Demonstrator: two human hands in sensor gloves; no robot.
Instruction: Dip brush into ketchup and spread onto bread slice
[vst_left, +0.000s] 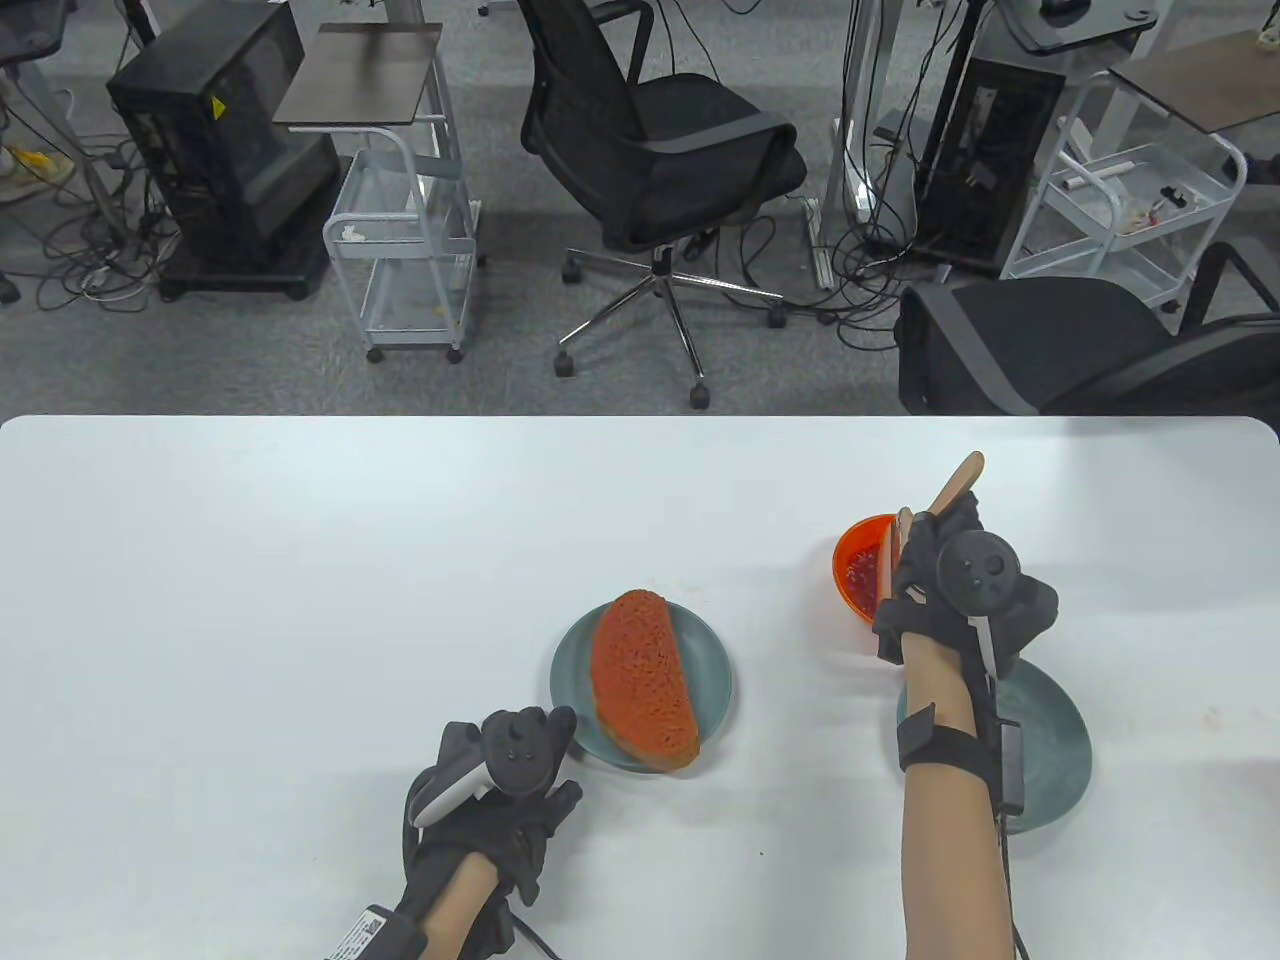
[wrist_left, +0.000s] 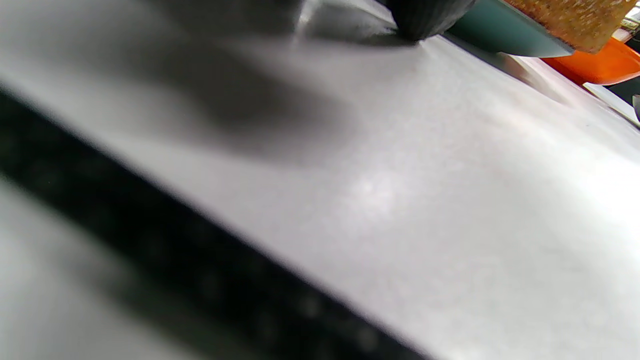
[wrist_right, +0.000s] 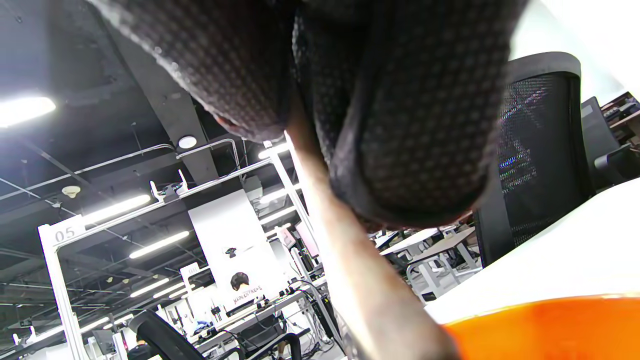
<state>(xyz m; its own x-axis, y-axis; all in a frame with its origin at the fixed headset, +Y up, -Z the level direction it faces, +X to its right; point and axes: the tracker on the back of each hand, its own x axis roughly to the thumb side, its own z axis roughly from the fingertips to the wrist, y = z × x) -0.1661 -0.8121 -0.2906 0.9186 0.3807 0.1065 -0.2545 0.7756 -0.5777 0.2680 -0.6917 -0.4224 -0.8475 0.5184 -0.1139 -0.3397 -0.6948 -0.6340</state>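
A: Where is the brush (vst_left: 955, 485) sitting, and how is it likely handling?

B: The right hand (vst_left: 950, 590) is gripping it, fingers curled round the handle, over the orange bowl (vst_left: 858, 570) at the right of the tabletop (vst_left: 300, 600). The wooden handle is projecting up and away past the hand. The working end is angling down into the bowl, but the hand is hiding the tip. Judging by its look, the brush is light and stiff; a mid-handle grip, as now, is giving good control. Any ketchup reaching the handle could be making it slippery.

A: And the bread (vst_left: 642, 680)?

B: It is lying on the teal plate (vst_left: 715, 690) at centre, well apart from the bowl, its top already looking red. It is probably soft and porous, so light strokes are advisable; hard pressure could be tearing it.

A: What is the left hand (vst_left: 500, 790) doing?

B: It is resting on the tabletop just beside the plate's near-left rim, holding nothing. Whether it is touching the rim, I cannot tell. The two hands are well apart.

A: What is each view adding?

B: The table view is giving the whole layout, including a second teal plate (vst_left: 1050, 750) under the right forearm. The left wrist view is showing the bread's crust edge (wrist_left: 570, 22) from the side and the bowl beyond. The right wrist view is looking upward, showing the handle passing between the gloved fingers (wrist_right: 415, 150) and the bowl rim below.
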